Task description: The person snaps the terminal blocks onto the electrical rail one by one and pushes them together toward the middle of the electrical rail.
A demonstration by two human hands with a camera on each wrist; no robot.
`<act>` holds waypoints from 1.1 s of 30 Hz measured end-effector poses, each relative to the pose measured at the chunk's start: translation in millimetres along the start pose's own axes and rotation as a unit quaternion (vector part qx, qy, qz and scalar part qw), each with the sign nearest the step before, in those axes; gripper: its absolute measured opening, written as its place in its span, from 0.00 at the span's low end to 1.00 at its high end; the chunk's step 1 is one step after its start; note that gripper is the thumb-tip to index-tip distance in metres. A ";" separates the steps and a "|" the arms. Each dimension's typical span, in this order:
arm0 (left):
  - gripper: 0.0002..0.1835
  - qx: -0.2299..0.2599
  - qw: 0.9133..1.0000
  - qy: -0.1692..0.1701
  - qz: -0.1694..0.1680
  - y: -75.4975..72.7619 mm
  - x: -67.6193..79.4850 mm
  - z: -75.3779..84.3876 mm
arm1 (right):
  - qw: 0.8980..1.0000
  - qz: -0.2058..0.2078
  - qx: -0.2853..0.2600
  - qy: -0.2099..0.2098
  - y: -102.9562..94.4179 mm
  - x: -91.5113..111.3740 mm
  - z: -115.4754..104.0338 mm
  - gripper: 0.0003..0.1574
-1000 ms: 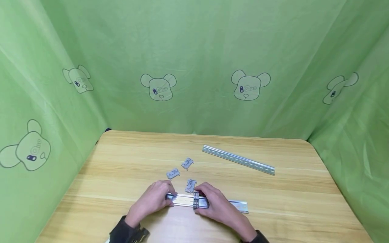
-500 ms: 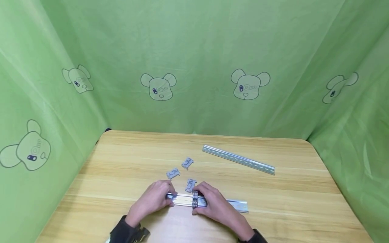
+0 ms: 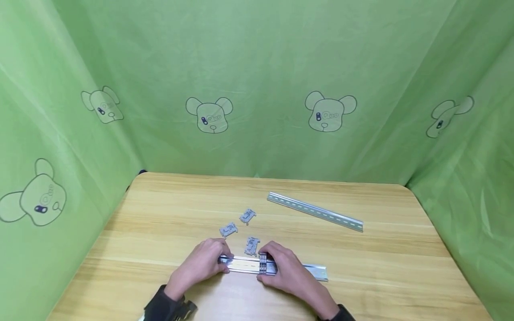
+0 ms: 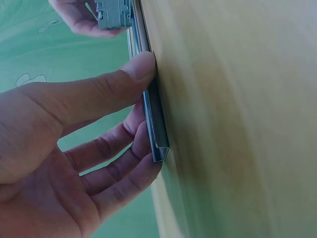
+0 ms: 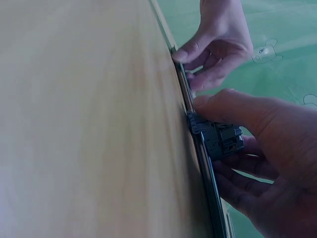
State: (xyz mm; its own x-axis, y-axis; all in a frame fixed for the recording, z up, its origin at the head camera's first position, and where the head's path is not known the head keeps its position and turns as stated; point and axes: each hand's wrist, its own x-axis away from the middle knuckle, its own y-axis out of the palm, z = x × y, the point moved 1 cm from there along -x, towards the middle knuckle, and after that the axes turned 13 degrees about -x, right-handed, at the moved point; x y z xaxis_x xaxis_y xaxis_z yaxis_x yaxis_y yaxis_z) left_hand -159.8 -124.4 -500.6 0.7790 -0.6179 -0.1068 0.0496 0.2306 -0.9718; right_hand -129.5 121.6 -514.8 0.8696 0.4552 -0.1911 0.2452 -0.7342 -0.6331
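Observation:
A slotted metal DIN rail (image 3: 242, 264) lies across the front of the table. Its left end is pinched between the thumb and fingers of my left hand (image 3: 205, 260), seen close up in the left wrist view. Grey terminal blocks (image 3: 263, 263) stand side by side on the rail near its middle, and my right hand (image 3: 287, 269) holds them between thumb and fingers. In the right wrist view the blocks (image 5: 218, 136) sit across the rail, partly covered by the thumb. Just behind the rail, a loose terminal block (image 3: 252, 245) lies flat.
Two more loose terminal blocks, one nearer (image 3: 228, 229) and one farther (image 3: 247, 216), lie behind my left hand. A second DIN rail (image 3: 315, 211) rests at an angle toward the back right. Green curtains (image 3: 265, 89) enclose the wooden table (image 3: 180, 196).
The terminal blocks on the rail shifted very slightly left, then slid right along it with my right hand. My left hand and the loose blocks stay where they were.

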 end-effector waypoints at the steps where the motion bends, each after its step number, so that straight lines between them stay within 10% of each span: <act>1: 0.15 0.001 1.000 0.000 0.000 -0.3 0.1 -0.1 | 1.000 -0.001 0.001 0.003 -1.4 0.4 1.0 0.32; 33: 0.17 0.010 1.000 -0.020 0.005 -3.8 -18.4 -10.8 | 1.000 -0.004 0.014 0.001 -20.0 -17.4 18.3 0.36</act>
State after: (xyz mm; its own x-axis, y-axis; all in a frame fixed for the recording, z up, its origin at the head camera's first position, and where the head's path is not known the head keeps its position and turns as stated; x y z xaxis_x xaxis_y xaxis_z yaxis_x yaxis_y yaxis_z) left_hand -181.0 -122.0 -497.2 0.8038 -0.5851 -0.1072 0.0537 0.2508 -0.9665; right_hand -157.4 137.6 -512.5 0.8682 0.4605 -0.1850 0.2398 -0.7157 -0.6559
